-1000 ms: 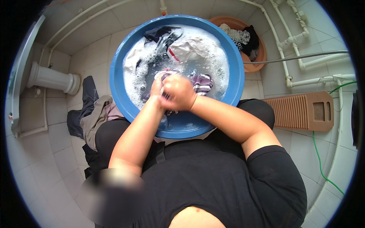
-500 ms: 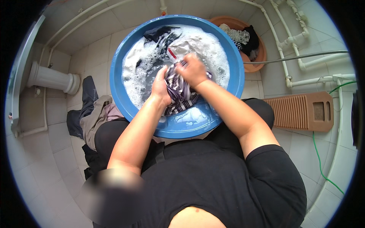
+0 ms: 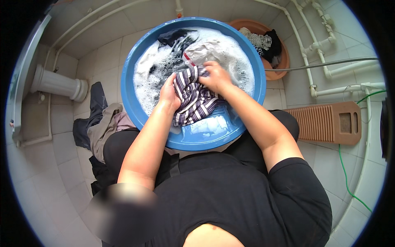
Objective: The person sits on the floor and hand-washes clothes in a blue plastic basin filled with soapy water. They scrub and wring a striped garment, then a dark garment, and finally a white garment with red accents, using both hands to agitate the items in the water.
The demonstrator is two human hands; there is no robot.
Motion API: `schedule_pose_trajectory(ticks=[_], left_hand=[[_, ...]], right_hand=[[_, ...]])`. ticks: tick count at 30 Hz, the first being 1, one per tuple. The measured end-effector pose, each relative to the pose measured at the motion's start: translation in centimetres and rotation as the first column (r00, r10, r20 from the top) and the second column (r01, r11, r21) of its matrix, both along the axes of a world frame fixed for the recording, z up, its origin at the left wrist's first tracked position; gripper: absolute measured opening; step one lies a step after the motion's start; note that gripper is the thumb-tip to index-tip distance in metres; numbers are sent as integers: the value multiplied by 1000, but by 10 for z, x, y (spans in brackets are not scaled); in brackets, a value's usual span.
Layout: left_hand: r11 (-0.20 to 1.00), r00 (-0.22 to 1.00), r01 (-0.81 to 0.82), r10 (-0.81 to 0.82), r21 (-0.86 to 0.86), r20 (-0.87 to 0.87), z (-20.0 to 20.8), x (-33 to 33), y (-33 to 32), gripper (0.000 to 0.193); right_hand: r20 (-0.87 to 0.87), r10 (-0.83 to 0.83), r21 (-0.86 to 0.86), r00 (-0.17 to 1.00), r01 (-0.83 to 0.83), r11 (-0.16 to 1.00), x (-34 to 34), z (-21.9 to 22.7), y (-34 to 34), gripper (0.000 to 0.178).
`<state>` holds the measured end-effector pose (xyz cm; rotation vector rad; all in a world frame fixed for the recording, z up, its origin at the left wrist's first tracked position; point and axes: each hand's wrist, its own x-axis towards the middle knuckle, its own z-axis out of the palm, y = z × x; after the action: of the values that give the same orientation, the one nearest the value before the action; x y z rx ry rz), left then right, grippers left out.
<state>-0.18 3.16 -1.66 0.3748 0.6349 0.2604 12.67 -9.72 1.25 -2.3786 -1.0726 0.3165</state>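
Observation:
A dark-purple and white striped garment (image 3: 197, 101) is bunched between my hands over a round blue washtub (image 3: 131, 96). My left hand (image 3: 168, 94) grips its left edge, thumb on top. My right hand (image 3: 217, 77) has its fingers closed on the upper right of the cloth. The lower folds rest on the tub's near side, by its smooth wet ledge. White suds (image 3: 236, 57) cover much of the water. Dark clothing (image 3: 177, 38) and a pale garment (image 3: 203, 50) with a red strip soak at the far side.
An orange basin (image 3: 282, 70) with clothes stands beyond the tub at right. A brown washboard (image 3: 325, 123) lies on the tiles to the right. Clothes (image 3: 101, 125) are piled at left near a white pedestal (image 3: 61, 84). White pipes (image 3: 308, 76) and a grey hose (image 3: 325, 63) run along the right.
The striped garment is now more spread out, with its stripes plainer to see. My right hand has shifted slightly right and down, and my left hand has moved slightly left.

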Motion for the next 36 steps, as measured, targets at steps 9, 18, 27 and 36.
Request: schedule_pose_trajectory(ticks=[9, 18, 27, 36], left_hand=[[955, 959, 234, -196, -183, 204, -3, -9, 3, 23], [998, 1000, 6, -7, 60, 8, 30, -14, -32, 24], [990, 997, 67, -62, 126, -39, 54, 1, -33, 34], [386, 777, 568, 39, 727, -628, 49, -25, 22, 67]], right_hand=[[295, 473, 497, 830, -556, 666, -102, 52, 5, 32], [106, 151, 557, 983, -185, 810, -84, 44, 12, 21], [-154, -173, 84, 973, 188, 979, -29, 36, 14, 42], [249, 125, -419, 960, -9, 908, 38, 36, -16, 30]])
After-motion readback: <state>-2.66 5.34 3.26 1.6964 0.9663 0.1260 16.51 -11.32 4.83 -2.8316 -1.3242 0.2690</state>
